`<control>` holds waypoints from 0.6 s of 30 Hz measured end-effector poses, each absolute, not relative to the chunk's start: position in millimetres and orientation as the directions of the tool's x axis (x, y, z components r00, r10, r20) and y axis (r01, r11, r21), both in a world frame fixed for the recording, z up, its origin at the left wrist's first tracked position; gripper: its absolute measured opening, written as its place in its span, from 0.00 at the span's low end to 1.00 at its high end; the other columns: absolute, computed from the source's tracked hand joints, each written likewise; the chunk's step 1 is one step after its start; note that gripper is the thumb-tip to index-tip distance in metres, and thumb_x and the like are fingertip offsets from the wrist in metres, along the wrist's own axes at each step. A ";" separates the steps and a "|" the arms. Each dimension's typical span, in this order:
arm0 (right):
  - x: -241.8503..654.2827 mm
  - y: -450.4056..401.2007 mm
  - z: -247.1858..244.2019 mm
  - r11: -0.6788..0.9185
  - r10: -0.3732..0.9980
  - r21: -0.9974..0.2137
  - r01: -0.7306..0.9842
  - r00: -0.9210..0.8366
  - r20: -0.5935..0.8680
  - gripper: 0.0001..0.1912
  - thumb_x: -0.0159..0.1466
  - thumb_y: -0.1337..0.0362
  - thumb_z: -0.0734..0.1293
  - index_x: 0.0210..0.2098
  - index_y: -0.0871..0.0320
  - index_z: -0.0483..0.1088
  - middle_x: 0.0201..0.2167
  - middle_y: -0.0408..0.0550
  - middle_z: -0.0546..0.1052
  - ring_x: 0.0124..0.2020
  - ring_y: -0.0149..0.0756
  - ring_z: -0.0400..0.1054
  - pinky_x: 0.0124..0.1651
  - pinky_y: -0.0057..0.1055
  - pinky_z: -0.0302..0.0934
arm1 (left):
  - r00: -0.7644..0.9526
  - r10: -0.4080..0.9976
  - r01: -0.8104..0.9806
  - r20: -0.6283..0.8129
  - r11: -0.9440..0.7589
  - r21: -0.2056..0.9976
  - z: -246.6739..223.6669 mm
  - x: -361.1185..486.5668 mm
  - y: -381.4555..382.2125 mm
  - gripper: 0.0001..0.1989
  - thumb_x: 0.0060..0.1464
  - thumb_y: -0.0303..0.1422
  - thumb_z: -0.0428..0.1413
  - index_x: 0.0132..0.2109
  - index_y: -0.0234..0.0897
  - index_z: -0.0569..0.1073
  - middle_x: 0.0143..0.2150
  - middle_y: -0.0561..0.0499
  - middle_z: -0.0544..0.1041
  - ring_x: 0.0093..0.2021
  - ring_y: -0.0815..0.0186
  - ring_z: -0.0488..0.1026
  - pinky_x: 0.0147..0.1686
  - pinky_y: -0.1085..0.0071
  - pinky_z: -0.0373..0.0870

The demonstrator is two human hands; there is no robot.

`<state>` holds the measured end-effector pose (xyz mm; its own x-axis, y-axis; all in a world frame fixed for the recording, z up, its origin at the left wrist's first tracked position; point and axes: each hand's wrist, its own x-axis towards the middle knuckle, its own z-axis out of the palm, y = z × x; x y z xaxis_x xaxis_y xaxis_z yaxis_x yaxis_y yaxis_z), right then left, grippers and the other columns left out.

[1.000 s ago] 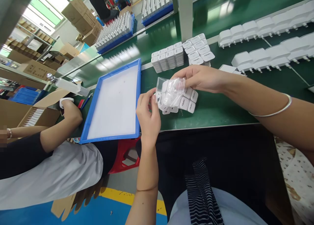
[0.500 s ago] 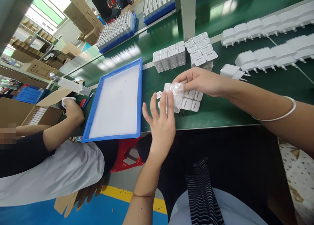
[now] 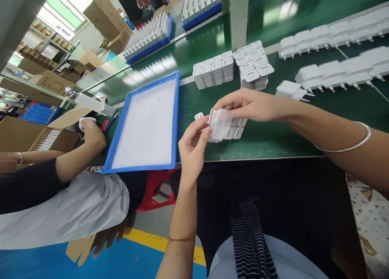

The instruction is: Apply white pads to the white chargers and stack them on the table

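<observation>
Between my two hands, low over the green worktable (image 3: 273, 143), is a clear plastic-wrapped stack of white pieces (image 3: 220, 127). My left hand (image 3: 193, 146) pinches its left edge between thumb and fingers. On its upper right side, my right hand (image 3: 253, 104) grips the wrap with bent fingers, partly hidden behind it. Under and beside the stack lie white rounded cards with dark print (image 3: 235, 132), partly covered by my hands. A small white piece (image 3: 199, 115) rests just left of the bundle.
A blue-rimmed tray (image 3: 177, 121) with a white bottom lies to the left. Behind my hands are neat stacks of white cards (image 3: 214, 71) and a looser pile (image 3: 253, 65). White plug adapters (image 3: 319, 77) line the right. A co-worker's arm (image 3: 80, 149) is at far left.
My left hand has gone from spread fingers in front of the bundle to pinching its left edge. The bundle is now tilted between both hands. The view has shifted slightly.
</observation>
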<state>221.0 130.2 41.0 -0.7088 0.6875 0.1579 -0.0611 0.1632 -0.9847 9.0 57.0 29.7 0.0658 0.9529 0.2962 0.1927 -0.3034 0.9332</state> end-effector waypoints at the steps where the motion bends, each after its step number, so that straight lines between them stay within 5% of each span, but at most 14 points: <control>1: 221.3 129.8 41.3 0.169 0.674 -0.984 -0.054 -0.722 0.155 0.12 0.68 0.61 0.68 0.47 0.60 0.77 0.39 0.45 0.82 0.37 0.30 0.75 0.38 0.23 0.69 | 0.059 0.963 0.162 0.263 -0.269 0.949 31.1 9.1 57.6 0.12 0.61 0.40 0.61 0.50 0.43 0.82 0.51 0.47 0.82 0.51 0.61 0.78 0.51 0.66 0.76; 13: 221.4 129.5 41.6 0.182 0.588 -0.983 -0.022 -0.799 0.127 0.14 0.69 0.60 0.67 0.50 0.60 0.77 0.37 0.45 0.82 0.36 0.30 0.75 0.39 0.24 0.69 | 0.008 0.983 0.126 0.184 -0.184 0.975 32.2 13.3 63.7 0.12 0.58 0.42 0.63 0.34 0.38 0.83 0.29 0.52 0.78 0.32 0.69 0.73 0.33 0.74 0.72; 18: 223.5 128.9 44.3 0.135 0.589 -0.989 -0.066 -0.797 0.133 0.12 0.69 0.62 0.67 0.48 0.60 0.76 0.35 0.44 0.81 0.33 0.27 0.74 0.37 0.23 0.69 | -0.018 0.996 -0.094 0.082 -0.083 0.992 26.6 15.8 69.5 0.19 0.58 0.42 0.62 0.23 0.36 0.73 0.22 0.55 0.69 0.25 0.73 0.66 0.27 0.76 0.66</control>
